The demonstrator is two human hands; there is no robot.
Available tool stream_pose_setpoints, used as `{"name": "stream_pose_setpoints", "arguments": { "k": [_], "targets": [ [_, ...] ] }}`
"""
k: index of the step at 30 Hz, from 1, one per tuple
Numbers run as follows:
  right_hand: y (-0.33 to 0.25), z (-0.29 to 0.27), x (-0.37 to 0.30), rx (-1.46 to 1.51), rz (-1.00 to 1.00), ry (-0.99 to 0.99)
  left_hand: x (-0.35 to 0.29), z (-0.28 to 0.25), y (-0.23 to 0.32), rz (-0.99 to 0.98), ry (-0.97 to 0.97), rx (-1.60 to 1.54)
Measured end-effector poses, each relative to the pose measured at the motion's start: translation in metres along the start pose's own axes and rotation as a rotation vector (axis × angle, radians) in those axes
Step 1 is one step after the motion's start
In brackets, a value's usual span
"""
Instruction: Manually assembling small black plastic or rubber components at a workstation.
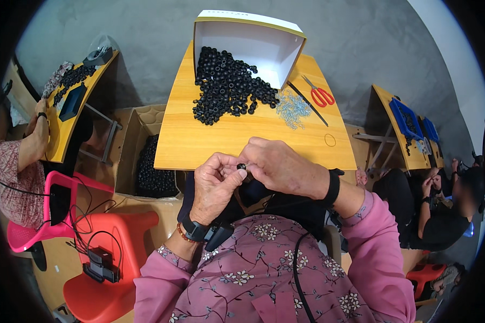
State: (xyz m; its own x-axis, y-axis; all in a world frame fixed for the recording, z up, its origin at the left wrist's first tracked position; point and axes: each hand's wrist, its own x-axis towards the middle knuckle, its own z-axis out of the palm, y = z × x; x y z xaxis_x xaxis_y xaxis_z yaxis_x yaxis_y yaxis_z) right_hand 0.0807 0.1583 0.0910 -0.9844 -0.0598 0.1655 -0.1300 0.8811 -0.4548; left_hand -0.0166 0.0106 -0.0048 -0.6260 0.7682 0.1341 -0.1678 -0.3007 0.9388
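Both hands met above the near edge of the wooden table: the left hand and the right hand were closed, fingertip to fingertip, on one small black ring held between them just off the table's front edge. Farther back on the table lay a heap of black rings spilling from a tipped white box, with a pile of small silvery screws just right of the heap and red-handled scissors near the right edge. A cardboard carton holding more black rings stood on the floor at the table's left, beside a red plastic chair.
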Motion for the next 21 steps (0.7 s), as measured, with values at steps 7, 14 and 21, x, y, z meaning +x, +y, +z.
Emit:
{"name": "stream_pose_setpoints", "arguments": {
  "k": [7, 14, 21],
  "targets": [
    [-0.006, 0.003, 0.001, 0.020, 0.016, -0.004, 0.002, -0.004, -0.002, -0.009, -0.026, -0.067],
    [0.004, 0.014, -0.005, 0.173, -0.008, 0.146, 0.003, -0.008, 0.001, -0.063, -0.028, -0.159],
    [0.010, 0.026, -0.011, 0.395, 0.089, 0.256, 0.003, -0.008, 0.002, -0.076, -0.044, -0.157]
  ]
}}
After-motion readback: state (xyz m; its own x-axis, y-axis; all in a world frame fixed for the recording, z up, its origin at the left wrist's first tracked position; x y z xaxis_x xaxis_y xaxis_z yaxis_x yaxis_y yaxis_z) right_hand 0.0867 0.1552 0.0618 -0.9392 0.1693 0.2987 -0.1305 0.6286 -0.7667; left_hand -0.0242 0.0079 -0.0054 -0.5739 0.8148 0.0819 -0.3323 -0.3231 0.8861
